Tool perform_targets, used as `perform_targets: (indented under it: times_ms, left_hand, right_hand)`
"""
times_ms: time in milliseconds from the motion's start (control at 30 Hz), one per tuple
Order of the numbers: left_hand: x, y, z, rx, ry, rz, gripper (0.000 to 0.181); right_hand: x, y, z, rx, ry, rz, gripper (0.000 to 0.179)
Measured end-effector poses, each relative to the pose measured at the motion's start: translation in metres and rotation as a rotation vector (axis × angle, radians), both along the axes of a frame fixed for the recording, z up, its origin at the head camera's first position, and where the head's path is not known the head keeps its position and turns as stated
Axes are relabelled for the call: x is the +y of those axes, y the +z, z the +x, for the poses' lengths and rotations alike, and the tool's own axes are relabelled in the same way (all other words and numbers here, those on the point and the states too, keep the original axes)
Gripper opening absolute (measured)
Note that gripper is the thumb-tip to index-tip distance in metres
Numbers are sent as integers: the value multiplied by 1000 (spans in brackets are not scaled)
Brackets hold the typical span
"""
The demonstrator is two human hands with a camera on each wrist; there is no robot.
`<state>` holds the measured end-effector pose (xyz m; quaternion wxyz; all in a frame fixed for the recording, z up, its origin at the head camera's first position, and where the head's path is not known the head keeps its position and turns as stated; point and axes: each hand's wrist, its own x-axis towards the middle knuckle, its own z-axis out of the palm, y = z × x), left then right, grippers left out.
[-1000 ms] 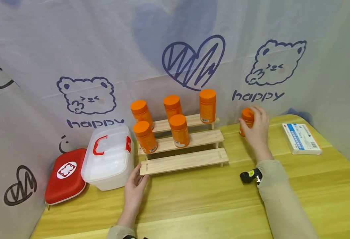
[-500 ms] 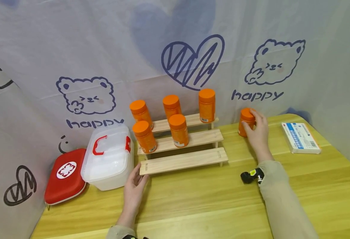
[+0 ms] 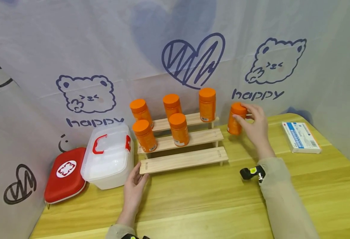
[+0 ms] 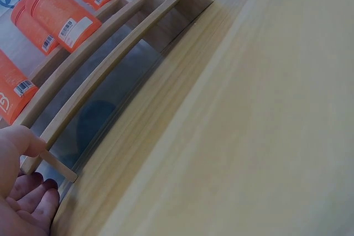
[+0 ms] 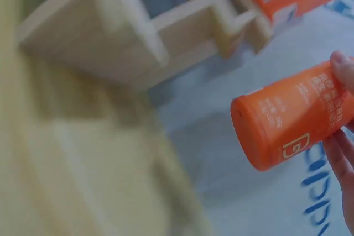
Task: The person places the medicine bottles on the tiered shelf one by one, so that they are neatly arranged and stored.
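Note:
My right hand [image 3: 256, 127] grips an orange bottle [image 3: 234, 120] near its lid, thumb on one side and fingers on the other. In the right wrist view the bottle [image 5: 287, 117] shows its whole base, raised off the table. My left hand [image 3: 135, 187] pinches the left end of the lowest step of a three-step wooden rack [image 3: 183, 160]; in the left wrist view the thumb [image 4: 25, 139] lies on the plank and the fingers curl beneath. Several like bottles stand on the rack, among them a front one [image 3: 179, 131] and a back right one [image 3: 207, 105].
Left of the rack stands a clear plastic box [image 3: 109, 166] with a red handle, beside a red first-aid case [image 3: 65, 176]. A blue and white medicine box [image 3: 301, 137] lies at the right. A printed curtain [image 3: 151, 59] hangs behind the table [image 3: 198, 202].
My right hand has lifted the bottle off the table and moved it left, toward the rack. The left hand stays at the rack's corner.

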<state>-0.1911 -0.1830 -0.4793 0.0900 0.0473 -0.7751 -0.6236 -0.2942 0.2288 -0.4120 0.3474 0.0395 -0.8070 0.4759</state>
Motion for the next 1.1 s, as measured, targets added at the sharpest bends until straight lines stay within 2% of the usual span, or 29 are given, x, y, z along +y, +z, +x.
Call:
perform_targets:
  times_ms: [167, 300, 433, 733, 1100]
  left_hand:
    - [0, 0, -1, -10, -9, -1, 54]
    - [-1, -1, -2, -3, -8, 2, 54]
    - [-1, -1, -2, 6, -6, 10, 54]
    - [-1, -3, -2, 9, -11, 6, 55]
    - [-1, 0, -1, 8, -7, 8, 55]
  right_hand:
    - [-9, 22, 9, 142, 51, 10, 47]
    - [-19, 34, 16, 195, 163, 21, 49]
    - [-30, 38, 17, 217, 284, 66, 52]
    - [-46, 32, 17, 131, 394, 181, 54]
    - [-52, 34, 19, 2, 408, 140, 53]
